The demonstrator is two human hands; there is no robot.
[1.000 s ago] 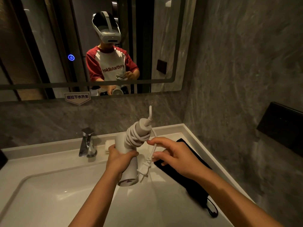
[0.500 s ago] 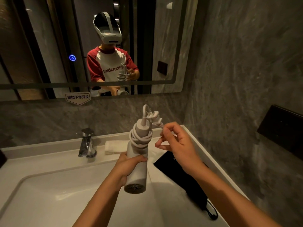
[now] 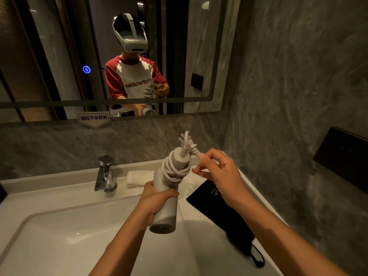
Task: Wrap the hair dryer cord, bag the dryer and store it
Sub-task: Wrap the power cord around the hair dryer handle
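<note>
Now: white hair dryer (image 3: 166, 206) cord-wound; left hand (image 3: 153, 202) fingers clasp barrel; right hand (image 3: 221, 174) fingers pinch plug (image 3: 189, 146)

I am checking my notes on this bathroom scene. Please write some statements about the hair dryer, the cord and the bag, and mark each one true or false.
1. The left hand holds the hair dryer by its body. True.
2. The cord is coiled around the dryer. True.
3. The black bag already contains the dryer. False: it lies flat on the counter, right of the dryer.
4. The right hand rests on the faucet. False: it pinches the cord near the plug.
</note>
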